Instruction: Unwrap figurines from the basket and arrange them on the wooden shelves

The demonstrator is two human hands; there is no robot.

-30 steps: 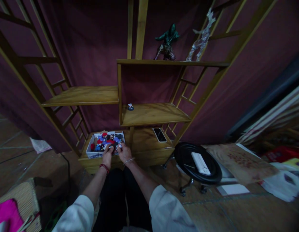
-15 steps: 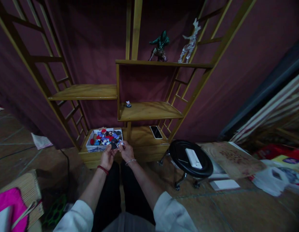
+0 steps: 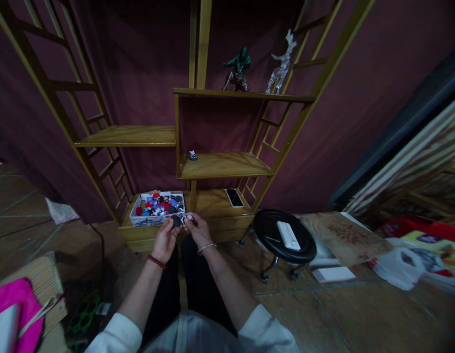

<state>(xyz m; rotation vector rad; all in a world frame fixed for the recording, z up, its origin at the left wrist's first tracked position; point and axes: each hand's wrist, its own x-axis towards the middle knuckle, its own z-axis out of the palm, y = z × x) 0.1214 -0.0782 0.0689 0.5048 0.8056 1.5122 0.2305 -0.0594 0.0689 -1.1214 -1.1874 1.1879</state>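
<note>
Head view: wooden shelving [image 3: 227,165], tiled floor [image 3: 297,318].
Left hand [image 3: 166,240] pinches dark disc [image 3: 176,220], right hand [image 3: 199,231] small figurine [image 3: 184,218]; yellow package [image 3: 435,245] print illegible.

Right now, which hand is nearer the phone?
Right. The right hand is left of the phone and closer to the person; the left hand is farther left, by the open box.

Whitish sleeves [image 3: 266,329], black trousers [image 3: 202,280], dark-red bead bracelet [image 3: 156,262] on the left wrist [image 3: 159,253], silver bangle [image 3: 206,248] on the right wrist [image 3: 204,242].
</note>
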